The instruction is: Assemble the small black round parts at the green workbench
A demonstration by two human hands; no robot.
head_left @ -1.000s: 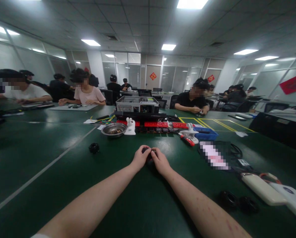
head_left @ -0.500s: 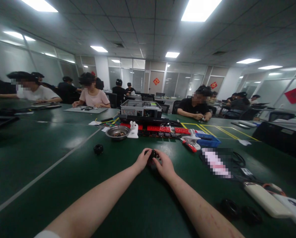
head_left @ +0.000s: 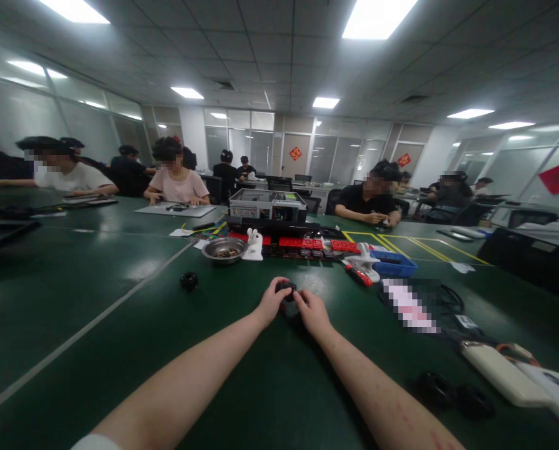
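In front of me, just above the green table (head_left: 242, 387), my left hand (head_left: 274, 301) is closed around a small black wheel-like piece (head_left: 286, 289), thumb on the near side and fingers over the far side. My right hand (head_left: 312, 309) holds the same piece from the right, with its fingertips pressed to its edge. Fingers cover much of it, so its details are hard to make out. A similar black wheel (head_left: 189, 282) rests on the table to the left. Two black tyres (head_left: 434, 389) lie by my right forearm.
Farther back are a metal bowl (head_left: 224, 251) of small parts, a white rabbit-shaped stand (head_left: 253, 244), a red-handled tool (head_left: 358, 275) and a blue tray (head_left: 394, 264). A white power bank-like block (head_left: 504, 374) and cables lie right. Co-workers sit across the table.
Both hands stay around the black piece. The right fingers have shifted to its right edge, leaving more of its top showing. The piece looks slightly turned.
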